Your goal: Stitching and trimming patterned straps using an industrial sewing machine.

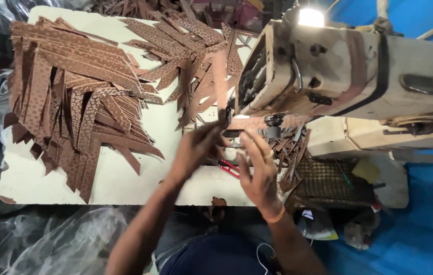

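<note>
Your left hand [196,147] is sitting just left of the frame's centre, fingers bunched and pinching together toward the upper right. Its forearm is running down to the lower left — bare and nearly straight. Your right hand [258,170] is hovering just beside it at centre, palm turned toward the left one, fingers spread and pointing up, a ring on one finger and a band at the wrist — the two hands nearly touching.
</note>
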